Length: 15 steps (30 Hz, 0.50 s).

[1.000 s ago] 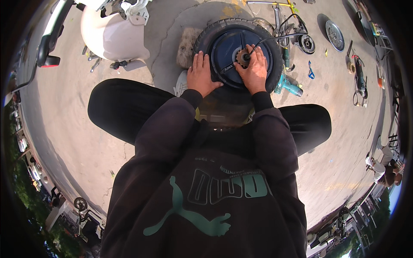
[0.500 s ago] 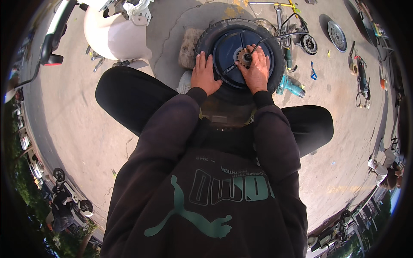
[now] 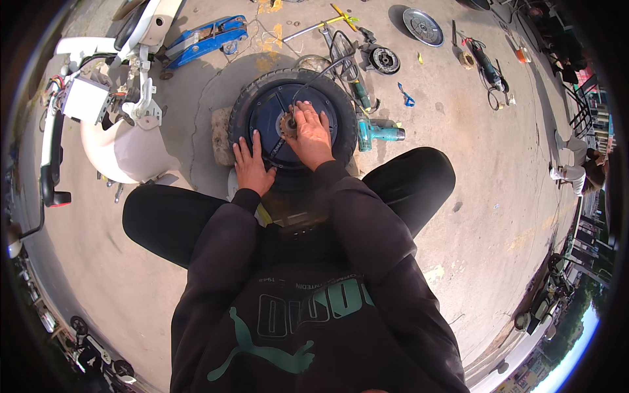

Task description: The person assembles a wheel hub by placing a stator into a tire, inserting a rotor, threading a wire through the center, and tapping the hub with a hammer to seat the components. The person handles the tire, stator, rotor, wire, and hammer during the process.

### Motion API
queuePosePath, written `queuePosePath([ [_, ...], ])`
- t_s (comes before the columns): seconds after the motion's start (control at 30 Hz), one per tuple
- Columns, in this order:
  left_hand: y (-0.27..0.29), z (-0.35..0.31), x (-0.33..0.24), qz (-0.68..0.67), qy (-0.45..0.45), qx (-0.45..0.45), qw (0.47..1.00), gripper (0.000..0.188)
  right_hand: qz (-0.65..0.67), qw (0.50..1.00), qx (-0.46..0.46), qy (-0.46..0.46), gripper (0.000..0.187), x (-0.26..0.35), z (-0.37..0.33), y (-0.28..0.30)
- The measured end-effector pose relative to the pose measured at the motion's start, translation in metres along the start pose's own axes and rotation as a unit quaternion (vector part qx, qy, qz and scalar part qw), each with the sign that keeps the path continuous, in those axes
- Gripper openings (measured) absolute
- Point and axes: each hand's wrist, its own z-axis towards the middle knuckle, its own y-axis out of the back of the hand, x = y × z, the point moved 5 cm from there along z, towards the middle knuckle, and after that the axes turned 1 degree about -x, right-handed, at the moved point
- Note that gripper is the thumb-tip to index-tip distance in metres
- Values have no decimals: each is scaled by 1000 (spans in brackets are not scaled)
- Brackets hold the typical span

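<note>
Between my bent legs a motor wheel lies flat, its black tyre (image 3: pixel 240 111) around a dark blue hub cover (image 3: pixel 263 112). My left hand (image 3: pixel 254 171) rests with fingers spread on the near left part of the cover and tyre. At the hub's middle, a brownish toothed ring (image 3: pixel 285 124) surrounds the axle. The fingers of my right hand (image 3: pixel 312 139) curl over that ring and partly hide it and the axle. From the centre a black cable (image 3: pixel 316 77) runs off to the upper right.
A stone-like block (image 3: pixel 221 136) touches the wheel's left side. Right of it lie a teal power tool (image 3: pixel 381 133), a drum-like part (image 3: pixel 383 60), a metal disc (image 3: pixel 423 27) and a corded tool (image 3: pixel 487 68). A blue floor jack (image 3: pixel 208 40) and a pale scooter body (image 3: pixel 114 152) stand left.
The view has shifted, so the wheel appears lower and further left. My right hand has turned over the hub centre, its fingers now closer together; my left hand stays at the wheel's near left.
</note>
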Motion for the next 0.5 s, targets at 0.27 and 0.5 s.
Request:
queuePosePath([
  [0.27, 0, -4, -8, 38, 3, 18, 999, 119, 23, 999, -32, 28, 57, -27, 18, 292],
  [0.5, 23, -11, -25, 110, 35, 17, 993, 119, 215, 847, -175, -453, 57, -333, -124, 210],
])
